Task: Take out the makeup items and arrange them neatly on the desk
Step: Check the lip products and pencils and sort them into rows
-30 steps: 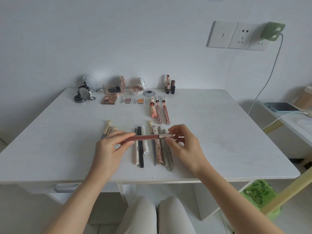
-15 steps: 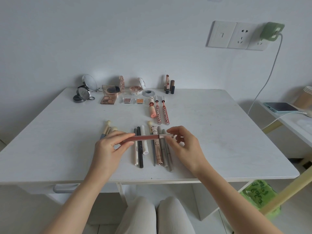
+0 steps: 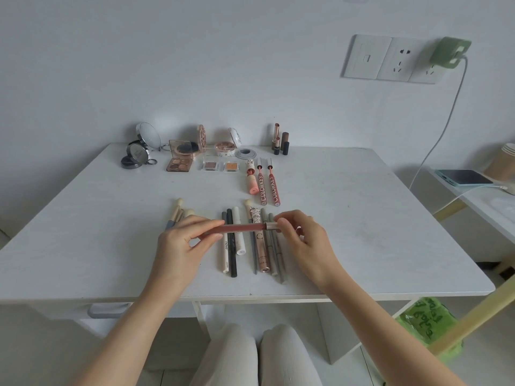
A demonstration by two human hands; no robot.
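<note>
Nearest to me, my two forearms reach over the front edge of the white bench (image 3: 83, 246), with pale-trousered knees below it. My left hand (image 3: 178, 243) pinches the reddish-brown end of a slim lip gloss tube (image 3: 239, 227) between thumb and fingers, and my right hand (image 3: 303, 240) pinches its silver cap end with curled fingertips. The tube lies level, crosswise, held just above the front row of things.

Under it sits that row, all lying lengthwise and close side by side: a white pen (image 3: 225, 256), a black pen (image 3: 233, 257), a short white tube (image 3: 239, 240), a thin grey pencil (image 3: 254, 257), a rose-gold patterned tube (image 3: 262, 254), and grey pencils (image 3: 280, 263) at the right end. Left of my left hand, the makeup brushes (image 3: 176, 211) poke out with pale bristle tips pointing away from me.

Farther back lie two lettered lip glosses (image 3: 268, 189), parallel and almost touching, with a stubby peach tube (image 3: 251, 181) just left of them. Left of that are two small square eyeshadow pans (image 3: 220, 166) and an open four-shade palette (image 3: 180, 162).

Along the wall edge stand a dark round compact (image 3: 136, 158) with its lid up, a round mirror (image 3: 148, 135), open blush compacts (image 3: 223, 144), a flat grey disc (image 3: 245, 153), and upright lipsticks (image 3: 280, 142) clustered together.

Off to the right, a phone (image 3: 462, 177) rests on a side shelf, cabled to a green charger (image 3: 449, 54) in the wall socket.
</note>
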